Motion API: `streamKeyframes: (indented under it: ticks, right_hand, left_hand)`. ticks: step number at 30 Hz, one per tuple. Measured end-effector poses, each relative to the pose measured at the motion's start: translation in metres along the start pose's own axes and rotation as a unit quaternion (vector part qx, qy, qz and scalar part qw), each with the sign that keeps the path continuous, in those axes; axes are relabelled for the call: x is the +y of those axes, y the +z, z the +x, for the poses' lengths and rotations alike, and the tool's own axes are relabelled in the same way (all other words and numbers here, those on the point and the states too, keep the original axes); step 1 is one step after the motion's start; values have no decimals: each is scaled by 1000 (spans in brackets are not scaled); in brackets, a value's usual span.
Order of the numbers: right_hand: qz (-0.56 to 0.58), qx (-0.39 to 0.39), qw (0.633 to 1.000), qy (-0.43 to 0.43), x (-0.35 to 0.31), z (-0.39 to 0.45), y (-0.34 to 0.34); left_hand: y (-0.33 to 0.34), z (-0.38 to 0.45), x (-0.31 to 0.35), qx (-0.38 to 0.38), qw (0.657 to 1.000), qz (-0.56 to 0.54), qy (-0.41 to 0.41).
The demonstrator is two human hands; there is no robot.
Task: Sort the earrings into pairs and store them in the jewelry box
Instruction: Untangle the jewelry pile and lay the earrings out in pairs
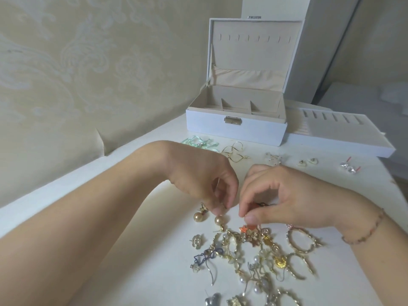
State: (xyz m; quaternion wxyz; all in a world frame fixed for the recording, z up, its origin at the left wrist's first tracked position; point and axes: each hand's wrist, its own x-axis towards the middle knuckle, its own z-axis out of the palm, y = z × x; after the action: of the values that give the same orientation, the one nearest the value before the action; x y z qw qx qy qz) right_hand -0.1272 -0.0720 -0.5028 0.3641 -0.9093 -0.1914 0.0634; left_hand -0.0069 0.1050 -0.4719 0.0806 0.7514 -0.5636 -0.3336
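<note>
Gold-toned earrings (260, 259) are heaped in a messy pile on the white table (136, 250), closest to the camera. Left hand (198, 180) pinches the top of a champagne pearl drop (219, 220), its twin (198, 216) lying just beside it. Right hand (284, 199) has fingers curled around something small and reddish, can't tell what. White jewelry box (236, 124) sits open at the back, with a few sorted pairs lined up in front of it.

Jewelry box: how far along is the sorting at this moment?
Done: five pairs lie in a row before the open, apparently empty jewelry box. In hand: the left hand pinches a pearl earring beside its match; the right hand picks at the pile. Left: that tangled pile, then boxing everything.
</note>
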Motion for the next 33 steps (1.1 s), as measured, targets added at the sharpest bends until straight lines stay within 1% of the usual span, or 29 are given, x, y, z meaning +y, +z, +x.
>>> streamKeyframes:
  ticks: [1,3,5,6,7,9,11,14,17,20,23,25,28,30,33]
  right_hand:
    - [12,26,1000,-8,2,0,-3]
    - [27,117,992,-29,7,2,-5]
    - [48,221,973,-49,11,7,-3]
    - [57,262,962,-58,12,9,-2]
    - [57,295,951,-68,13,10,0]
    - [42,336,937,-87,14,11,1]
    - [32,352,930,-100,15,11,0]
    - [0,351,930,-107,17,12,1]
    - [5,324,941,-95,19,10,0]
    - [22,307,946,-97,19,3,-8]
    - [64,309,945,-84,18,-1,-14]
    - [62,302,949,-62,19,0,-13]
    - [49,276,959,-49,17,0,-11]
    - [76,244,965,-58,14,-3,-12]
    - [70,140,985,-66,10,-5,-11]
  left_hand:
    - [0,0,1,-9,1000,1,4]
    - [-1,-1,2,-8,1000,3,13]
    - [-2,0,0,31,999,-26,31]
    - [-2,2,-1,65,994,-76,40]
    - [-1,3,0,100,983,-147,46]
    - [1,8,-1,146,939,-307,59]
    - [4,11,-1,147,893,-419,76]
    - [8,15,-1,143,850,-503,60]
    - [9,17,-5,136,834,-534,38]
    - [10,18,-9,141,833,-535,28]
    - [11,18,-10,173,825,-537,30]
    - [12,19,-9,198,824,-530,32]
    - [13,20,-7,205,840,-502,25]
    - [15,20,-7,198,849,-490,29]
    - [17,23,-9,208,838,-500,66]
